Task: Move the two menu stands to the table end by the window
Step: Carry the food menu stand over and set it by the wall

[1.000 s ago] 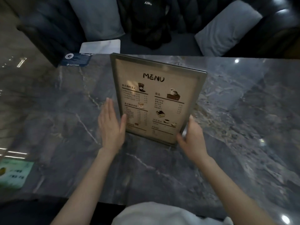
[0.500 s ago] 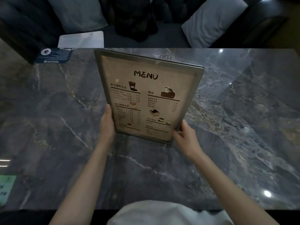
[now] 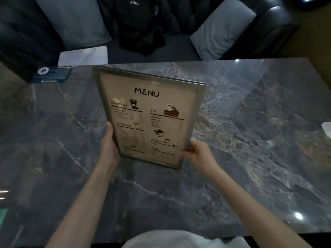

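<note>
Head cam view, only 1 angle here. The menu stand (image 3: 150, 117) is gripped by both hands near its bottom corners, over the middle of the marble table (image 3: 250, 140). The left hand (image 3: 108, 147) is wrapped around the lower left edge of the frame with the thumb lying up along the front. The right hand (image 3: 198, 154) is pinching the lower right corner, thumb on the front face, fingers curled behind. The stand leans a bit, printed side facing the camera, "MENU" readable at the top with drink and cake pics under it. Can't really tell if the bottom edge is touching the tabletop or just above it.

At the far left corner of the table there's a dark blue card (image 3: 52, 76), well apart from the stand. Behind the table is a dark sofa (image 3: 272, 24) with 2 grey cushions (image 3: 222, 31), a black bag (image 3: 139, 24) between them, and a white sheet (image 3: 83, 55) lying on the seat. Something white (image 3: 326, 128) pokes in at the right edge of the table, too cut off to identify.
</note>
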`<move>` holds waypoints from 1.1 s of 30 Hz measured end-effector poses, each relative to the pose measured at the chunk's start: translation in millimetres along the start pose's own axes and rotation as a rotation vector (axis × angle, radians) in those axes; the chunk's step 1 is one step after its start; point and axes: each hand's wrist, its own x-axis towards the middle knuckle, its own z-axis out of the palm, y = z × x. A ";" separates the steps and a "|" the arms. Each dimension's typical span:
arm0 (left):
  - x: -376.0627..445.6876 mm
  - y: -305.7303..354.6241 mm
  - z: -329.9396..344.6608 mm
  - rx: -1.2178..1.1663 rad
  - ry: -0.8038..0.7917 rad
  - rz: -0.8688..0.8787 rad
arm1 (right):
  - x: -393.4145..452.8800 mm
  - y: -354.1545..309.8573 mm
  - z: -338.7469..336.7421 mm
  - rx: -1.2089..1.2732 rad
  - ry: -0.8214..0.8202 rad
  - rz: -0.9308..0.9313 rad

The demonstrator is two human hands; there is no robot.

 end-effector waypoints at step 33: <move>51.5 -8.3 468.2 0.095 -0.427 0.036 | -48.2 45.4 -389.5 -0.017 0.455 0.054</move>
